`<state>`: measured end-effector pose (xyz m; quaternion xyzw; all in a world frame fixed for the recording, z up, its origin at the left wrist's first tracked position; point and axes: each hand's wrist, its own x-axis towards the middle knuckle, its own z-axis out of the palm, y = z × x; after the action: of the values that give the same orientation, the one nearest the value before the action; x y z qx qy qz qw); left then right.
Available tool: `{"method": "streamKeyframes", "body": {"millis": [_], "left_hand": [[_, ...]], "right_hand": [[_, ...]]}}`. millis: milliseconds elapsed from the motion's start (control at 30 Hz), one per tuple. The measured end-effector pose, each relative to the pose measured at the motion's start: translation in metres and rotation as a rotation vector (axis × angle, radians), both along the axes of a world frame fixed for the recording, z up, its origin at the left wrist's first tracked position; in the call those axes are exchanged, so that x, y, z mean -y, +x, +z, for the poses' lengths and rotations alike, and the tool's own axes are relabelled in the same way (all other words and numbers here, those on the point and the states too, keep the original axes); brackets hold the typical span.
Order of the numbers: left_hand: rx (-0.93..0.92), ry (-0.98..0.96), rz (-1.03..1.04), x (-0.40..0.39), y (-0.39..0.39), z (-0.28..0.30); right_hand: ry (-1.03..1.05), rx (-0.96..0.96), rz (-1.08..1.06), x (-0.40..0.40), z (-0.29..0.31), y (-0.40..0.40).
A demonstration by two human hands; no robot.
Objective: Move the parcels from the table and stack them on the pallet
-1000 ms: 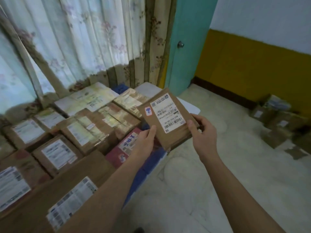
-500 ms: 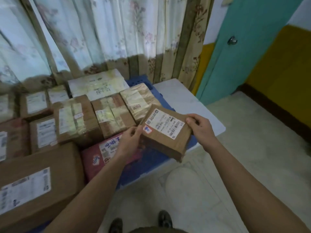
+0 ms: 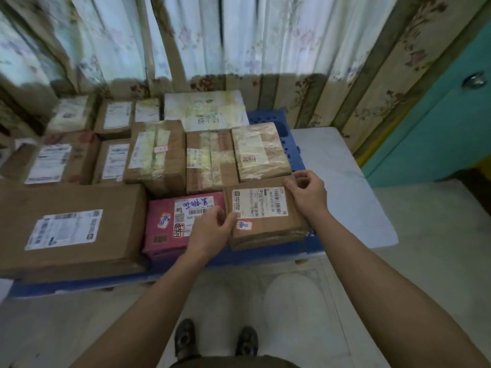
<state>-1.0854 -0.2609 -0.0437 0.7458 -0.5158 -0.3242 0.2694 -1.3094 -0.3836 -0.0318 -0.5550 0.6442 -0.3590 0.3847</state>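
A small brown parcel [image 3: 268, 224] with a white label lies flat at the front right corner of the blue pallet [image 3: 292, 144], beside a pink parcel [image 3: 164, 229]. My left hand [image 3: 212, 229] grips the brown parcel's near left edge, thumb on its top. My right hand [image 3: 308, 193] holds its far right corner with curled fingers. Several other taped brown parcels fill the pallet behind and to the left, among them a large flat box [image 3: 71, 227].
A white sheet or mat [image 3: 345, 187] lies under the pallet's right side. Flowered curtains [image 3: 239, 49] hang right behind the pallet. A teal door [image 3: 438, 134] stands at the right. My shoes [image 3: 215, 341] are on pale floor in front.
Both hands lowered the brown parcel from the air onto the pallet's front right corner, turning it level. The view swung left and down toward the pallet.
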Motion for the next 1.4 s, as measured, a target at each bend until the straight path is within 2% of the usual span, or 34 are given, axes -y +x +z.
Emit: {"method": "streamKeyframes", "body": {"millis": [267,400,500,567,733,867,1033,1133,1233,1333,1400], "left_hand": [[0.047,0.001,0.035,0.010,-0.006,-0.001],[0.091,0.039,0.063,0.017,-0.005,-0.002],[-0.015,0.065,0.093,0.019,-0.001,-0.002],[-0.035,0.068,0.098,0.019,0.003,0.002],[0.106,-0.091,0.112,0.017,0.035,0.032],[0.278,-0.206,0.126,0.010,0.094,0.060],[0.581,-0.319,0.230,-0.029,0.200,0.079],[0.709,-0.195,0.288,-0.073,0.275,0.081],[0.705,-0.056,0.389,-0.124,0.350,0.081],[0.762,-0.041,0.442,-0.180,0.427,0.085],[0.714,0.008,0.485,-0.218,0.482,0.089]], "right_hand": [[0.058,-0.066,0.172,0.008,-0.011,-0.005],[0.050,-0.088,0.178,0.003,-0.022,-0.005],[0.037,-0.126,0.189,0.002,-0.021,-0.003],[-0.030,-0.192,0.193,0.000,-0.018,-0.002],[-0.265,-0.366,0.230,-0.004,0.005,0.027],[-0.354,-0.470,0.385,-0.013,0.032,0.084],[-0.392,-0.503,0.559,-0.044,0.055,0.185],[-0.407,-0.492,0.652,-0.067,0.066,0.253],[-0.438,-0.448,0.713,-0.098,0.077,0.328],[-0.415,-0.423,0.757,-0.134,0.078,0.411],[-0.410,-0.406,0.812,-0.157,0.074,0.471]]}}
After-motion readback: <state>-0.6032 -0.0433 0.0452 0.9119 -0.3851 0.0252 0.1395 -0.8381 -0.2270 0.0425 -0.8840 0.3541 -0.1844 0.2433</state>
